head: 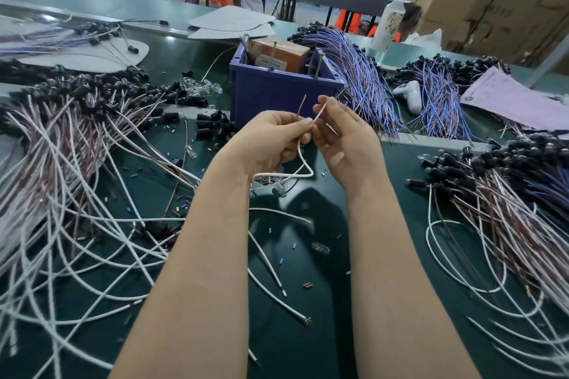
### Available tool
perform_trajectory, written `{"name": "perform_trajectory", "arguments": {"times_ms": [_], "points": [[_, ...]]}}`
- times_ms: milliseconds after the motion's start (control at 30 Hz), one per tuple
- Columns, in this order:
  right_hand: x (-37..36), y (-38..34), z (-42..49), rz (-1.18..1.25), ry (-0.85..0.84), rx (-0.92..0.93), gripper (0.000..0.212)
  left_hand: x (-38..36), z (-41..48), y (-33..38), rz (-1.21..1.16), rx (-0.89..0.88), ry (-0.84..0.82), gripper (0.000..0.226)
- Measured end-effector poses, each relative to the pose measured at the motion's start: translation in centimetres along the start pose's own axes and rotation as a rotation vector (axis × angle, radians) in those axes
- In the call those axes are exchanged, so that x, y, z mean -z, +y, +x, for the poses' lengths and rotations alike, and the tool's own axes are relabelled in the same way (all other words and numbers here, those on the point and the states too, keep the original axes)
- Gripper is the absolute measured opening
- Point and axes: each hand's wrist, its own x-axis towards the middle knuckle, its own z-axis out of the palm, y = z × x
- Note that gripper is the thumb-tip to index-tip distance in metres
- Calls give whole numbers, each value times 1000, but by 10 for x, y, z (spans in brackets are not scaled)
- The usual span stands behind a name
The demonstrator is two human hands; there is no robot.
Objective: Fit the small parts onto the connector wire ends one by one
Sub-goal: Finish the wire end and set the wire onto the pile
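Left hand (271, 138) pinches brown wire (301, 108) and white wire (303, 160) together, tips up | right hand (345, 138) pinches the white tip, long axis up-right, just right of left thumb | part in fingers: cannot tell (loose sleeves (307, 285) lie on mat (308, 348) between forearms, right hand judged nearer).

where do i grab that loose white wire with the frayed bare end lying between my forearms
Pinch the loose white wire on its insulation just behind the bare strands, coming down from above. It lies flat on the green mat and that end is free of other wires, while its other end runs under the left forearm.
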Motion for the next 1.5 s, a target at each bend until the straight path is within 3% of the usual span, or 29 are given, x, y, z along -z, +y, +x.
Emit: {"name": "perform_trajectory", "arguments": {"times_ms": [300, 500, 667, 833, 1000, 1167, 1333, 1500], "points": [[5, -3, -4, 252, -94, -112, 29, 3, 1, -1, -22, 36, -88, 22], [5, 3, -5, 368, -42, -132, 13, 3, 1, 0, -8, 39, -95, 21], [-1, 11, 1, 53, 178, 68, 21, -3, 5, -5, 288, 22, 48, 27], [-4, 16, 1, -182, 258, 170, 17, -12, 13, -10, 552, -10, 248, 28], [-10, 15, -7, -411, -33, -153, 27, -5, 18, -10, 441, -80, 466, 20], [-15, 7, -9, -561, -255, -160, 21, 1, 17, -6, 236, -144, 594, 24], [-24, 12, -5, -646, -177, -18, 13, -2, 19, -2, 183, -138, 577, 18], [-35, 20, 0, -731, -113, 142, 23, -3, 20, 6, 203, -73, 514, 38]]}}
